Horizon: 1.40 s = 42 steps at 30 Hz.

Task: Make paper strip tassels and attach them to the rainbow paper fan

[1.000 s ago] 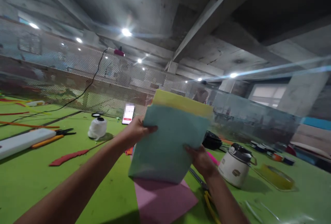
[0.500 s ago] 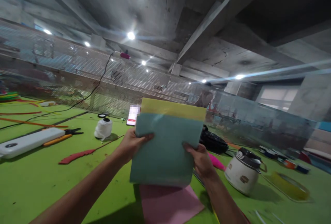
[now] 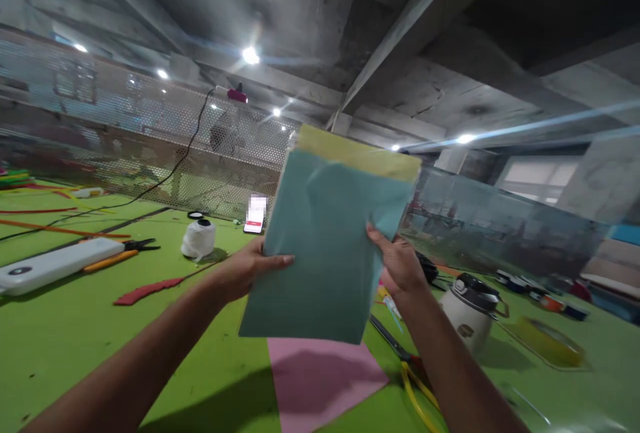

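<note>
1. Teal sheet (image 3: 325, 253) is standing nearly upright in front, leaning right, showing slight creases near its top edge.
2. Yellow sheet (image 3: 357, 155) is resting behind it, showing as a strip above.

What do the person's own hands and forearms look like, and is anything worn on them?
The left hand and right hand are bare, without gloves; no ring is visible. The forearms show no sleeves, watch or bracelet.

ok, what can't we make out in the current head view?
All head view:
Left hand and right hand: fingertips except thumbs, behind the teal sheet.
Yellow sheet: lower part, same cover.
Pink sheet: far part, same cover; near end, cut by bottom edge.
White jug: lower left, behind right forearm.
Phone text: pixelated.
</note>
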Available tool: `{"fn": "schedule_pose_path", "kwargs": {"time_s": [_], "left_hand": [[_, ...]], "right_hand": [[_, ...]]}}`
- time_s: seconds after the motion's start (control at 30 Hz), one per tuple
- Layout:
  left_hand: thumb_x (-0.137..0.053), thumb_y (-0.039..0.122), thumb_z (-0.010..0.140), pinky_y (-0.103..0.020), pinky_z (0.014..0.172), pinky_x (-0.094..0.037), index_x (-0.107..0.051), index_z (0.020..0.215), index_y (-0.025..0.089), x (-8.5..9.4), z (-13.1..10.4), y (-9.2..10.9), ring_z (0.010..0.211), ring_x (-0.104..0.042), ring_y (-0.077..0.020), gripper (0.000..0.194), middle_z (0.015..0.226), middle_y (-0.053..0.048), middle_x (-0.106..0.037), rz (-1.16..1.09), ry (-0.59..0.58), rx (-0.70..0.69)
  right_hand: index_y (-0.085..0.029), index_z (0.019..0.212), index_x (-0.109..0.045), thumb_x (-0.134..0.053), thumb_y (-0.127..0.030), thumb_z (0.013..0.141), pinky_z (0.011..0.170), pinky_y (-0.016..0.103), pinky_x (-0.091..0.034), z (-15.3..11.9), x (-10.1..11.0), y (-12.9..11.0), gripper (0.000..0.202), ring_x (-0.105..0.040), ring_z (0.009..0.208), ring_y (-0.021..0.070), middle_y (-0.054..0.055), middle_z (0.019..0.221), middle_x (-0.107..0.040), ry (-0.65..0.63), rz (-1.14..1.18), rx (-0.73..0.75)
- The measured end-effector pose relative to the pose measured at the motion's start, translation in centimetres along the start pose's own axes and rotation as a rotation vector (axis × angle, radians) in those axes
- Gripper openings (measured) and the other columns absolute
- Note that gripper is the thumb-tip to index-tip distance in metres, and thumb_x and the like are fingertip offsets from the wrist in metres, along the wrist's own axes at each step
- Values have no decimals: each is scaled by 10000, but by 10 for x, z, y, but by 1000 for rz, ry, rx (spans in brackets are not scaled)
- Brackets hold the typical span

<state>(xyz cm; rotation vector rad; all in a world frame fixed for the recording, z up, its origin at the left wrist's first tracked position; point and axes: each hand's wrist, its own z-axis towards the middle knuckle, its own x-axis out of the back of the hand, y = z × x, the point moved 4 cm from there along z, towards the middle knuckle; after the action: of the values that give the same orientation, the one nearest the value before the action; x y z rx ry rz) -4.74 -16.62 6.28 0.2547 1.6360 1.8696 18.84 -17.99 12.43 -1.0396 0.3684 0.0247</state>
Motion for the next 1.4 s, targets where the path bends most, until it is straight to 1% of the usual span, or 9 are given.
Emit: {"fn": "schedule_pose_path", "kwargs": {"time_s": [0.1,0.2,0.3,0.5,0.63,0.83,1.0,1.23,1.4], "left_hand": [[-748,325,631,-390,737,-523,-629,967,125,4,5,-29,747,-655,-233,409,855,-96,-704,6,198,11],[-722,391,641,-346,705,-503,-633,958,126,6,9,-39,764,-634,-226,423,891,-82,-698,122,324,-107],[-698,430,661,-316,723,-483,-647,933,116,11,10,-45,849,-615,-239,418,970,-87,-684,222,376,-221],[-724,389,652,-339,714,-500,-612,1068,144,11,5,-59,847,-625,-247,495,996,-89,-682,83,340,-214],[-746,391,629,-337,673,-516,-631,954,131,6,3,-61,742,-633,-221,432,860,-78,-696,33,336,-180],[-796,300,585,-339,718,-533,-629,982,144,6,0,-56,765,-645,-201,458,903,-73,-700,15,216,-138],[-780,323,608,-346,707,-541,-644,943,127,-1,-4,-54,735,-652,-204,411,848,-73,-704,85,139,-132],[-757,251,642,-395,870,-501,-517,1192,172,-2,-7,-35,1073,-571,-282,605,1237,-134,-570,81,129,-295],[-758,288,632,-395,849,-513,-513,1189,162,-1,-8,-36,1103,-549,-311,621,1227,-147,-574,148,217,-293]], "right_hand": [[-191,823,-714,-790,-298,553,780,390,-543,-10,-1,20,300,-683,804,259,32,840,-735,-29,-18,-73],[-198,869,-713,-768,-308,606,809,398,-531,-18,0,31,290,-677,833,258,38,899,-729,-111,-44,-90],[-214,920,-712,-735,-315,664,882,399,-489,-21,9,36,276,-653,915,248,31,973,-716,-193,-136,-29],[-202,867,-727,-694,-317,721,931,394,-442,-33,40,70,188,-623,980,254,40,965,-716,-343,-314,-46],[-187,967,-702,-690,-353,729,835,420,-500,-39,43,88,290,-653,903,271,74,953,-718,-286,-190,-163],[-185,944,-700,-734,-322,687,781,415,-525,-41,37,84,294,-674,822,257,77,951,-720,-261,-57,-210],[-201,896,-715,-750,-287,665,808,433,-522,-55,49,91,249,-674,819,260,65,935,-724,-198,-5,-200],[-228,977,-703,-747,-300,665,829,439,-510,-55,47,75,323,-650,924,282,72,977,-714,-266,5,-166],[-227,1117,-638,-719,-312,701,798,423,-518,-63,48,71,433,-643,938,281,90,1044,-691,-279,-68,-177]]}}
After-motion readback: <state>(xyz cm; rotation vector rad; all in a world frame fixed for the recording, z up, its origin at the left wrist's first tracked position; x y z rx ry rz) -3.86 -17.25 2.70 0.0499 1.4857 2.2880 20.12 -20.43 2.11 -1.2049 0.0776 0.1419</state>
